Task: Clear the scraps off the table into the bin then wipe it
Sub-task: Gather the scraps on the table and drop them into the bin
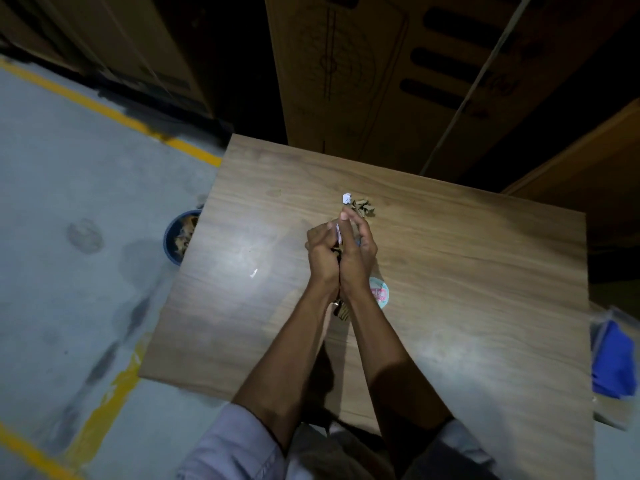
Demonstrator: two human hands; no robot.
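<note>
Table (pixel 450 271): a squarish top in a wood-grain finish, pale brown and smooth, with a dull sheen where light falls on it.

Left hand (pixel 322 258) and right hand (pixel 358 252): pressed palm to palm over the middle of the table and cupped narrow around a gathered wad of scraps. White paper shows between the fingers, and brown bits hang out below the wrists (pixel 341 310). Both forearms are bare, with pale sleeves rolled up near the elbows.

Scraps remaining: a small heap (pixel 362 206) of crumpled brown card pieces with one white paper ball, lying just beyond the fingertips towards the far edge; and a thin white sliver (pixel 254 273) lying flat nearer the left edge.

Round lid or sticker (pixel 379 292): pale teal with a pink mark, flat, just beside the right wrist. Its material cannot be told in the dim light.

Bin (pixel 180 239): a round blue rim on the floor, tucked partly under the left edge of the table, with brown scraps already inside.

Blue cloth (pixel 611 362): possibly the wiping rag, soft and folded, lying off the right edge.

Progress: clearing is judged to be partly done. One handful is held, and the far heap, the sliver and the round piece are still to be gathered. Wiping is not yet begun.
</note>
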